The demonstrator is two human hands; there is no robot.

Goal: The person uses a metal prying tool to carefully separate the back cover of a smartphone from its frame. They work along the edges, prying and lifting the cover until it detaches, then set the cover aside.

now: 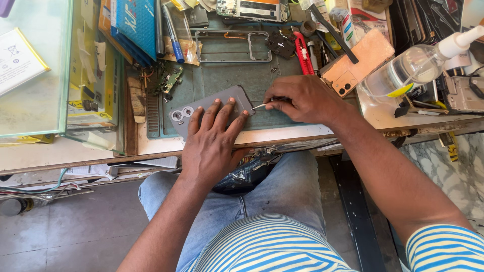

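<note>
A grey phone lies face down on a green work mat, its two round camera lenses toward the left. My left hand rests flat on the phone's back, fingers spread, pressing it down. My right hand pinches a thin metal tool whose tip touches the phone's right-hand edge.
A bare phone frame lies at the back of the mat, with a red-handled tool, a blue pen and small circuit parts nearby. A peach phone back cover and a clear dispenser bottle stand right. A glass case fills the left.
</note>
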